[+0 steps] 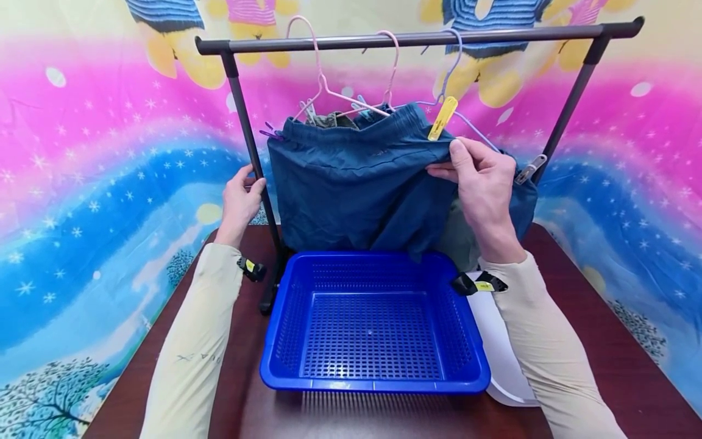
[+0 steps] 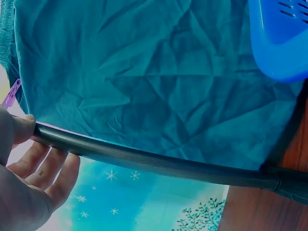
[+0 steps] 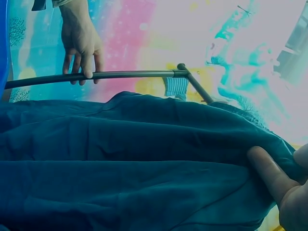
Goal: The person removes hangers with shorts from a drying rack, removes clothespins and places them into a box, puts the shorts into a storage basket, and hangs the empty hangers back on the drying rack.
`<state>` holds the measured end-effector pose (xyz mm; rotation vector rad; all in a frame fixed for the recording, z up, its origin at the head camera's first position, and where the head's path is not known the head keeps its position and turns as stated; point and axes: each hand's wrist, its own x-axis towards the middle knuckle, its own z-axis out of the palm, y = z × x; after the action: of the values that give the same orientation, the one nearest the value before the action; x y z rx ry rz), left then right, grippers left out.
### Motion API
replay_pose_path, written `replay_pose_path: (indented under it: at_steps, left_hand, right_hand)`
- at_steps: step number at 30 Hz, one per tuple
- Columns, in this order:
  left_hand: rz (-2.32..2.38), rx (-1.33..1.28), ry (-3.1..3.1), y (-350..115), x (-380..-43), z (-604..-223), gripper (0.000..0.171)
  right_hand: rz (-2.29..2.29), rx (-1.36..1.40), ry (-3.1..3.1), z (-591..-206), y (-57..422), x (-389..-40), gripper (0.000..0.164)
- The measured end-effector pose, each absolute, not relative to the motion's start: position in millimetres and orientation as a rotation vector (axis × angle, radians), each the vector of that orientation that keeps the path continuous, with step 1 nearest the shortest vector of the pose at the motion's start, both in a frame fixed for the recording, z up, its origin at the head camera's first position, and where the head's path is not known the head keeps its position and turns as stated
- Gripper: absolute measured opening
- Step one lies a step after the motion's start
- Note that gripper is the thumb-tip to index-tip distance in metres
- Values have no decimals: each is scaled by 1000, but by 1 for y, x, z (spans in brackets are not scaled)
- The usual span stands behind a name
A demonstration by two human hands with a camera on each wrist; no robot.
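A pair of dark blue shorts [image 1: 356, 195] with an elastic waistband hangs from a pink hanger [image 1: 322, 76] on the garment rack. A yellow clothespin [image 1: 442, 119] stands at the right end of the waistband, a purple clothespin [image 1: 271, 132] at the left end. Just below the yellow one, my right hand [image 1: 488, 183] pinches the shorts' upper right edge between thumb and fingers. My left hand [image 1: 240, 198] grips the rack's left post [image 2: 144, 156], thumb on one side and fingers on the other. Folds of the shorts fill much of the right wrist view.
A blue perforated basket [image 1: 375, 385] sits on the brown table [image 1: 340, 421] below the shorts. Under its right side lies a white tray [image 1: 507, 366]. Behind hang another pink hanger [image 1: 393, 61], a blue hanger [image 1: 455, 67] and more garments, one with a grey clothespin [image 1: 531, 169].
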<state>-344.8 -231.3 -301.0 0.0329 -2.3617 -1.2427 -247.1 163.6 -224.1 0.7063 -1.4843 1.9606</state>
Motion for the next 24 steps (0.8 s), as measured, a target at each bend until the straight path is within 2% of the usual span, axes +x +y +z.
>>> replay_pose_path:
  at_steps: [24]
  left_hand:
    - [-1255,24,-2338,-230,-341,-303,43]
  right_hand:
    - [1862,698,-1453,-231,190,-234,24]
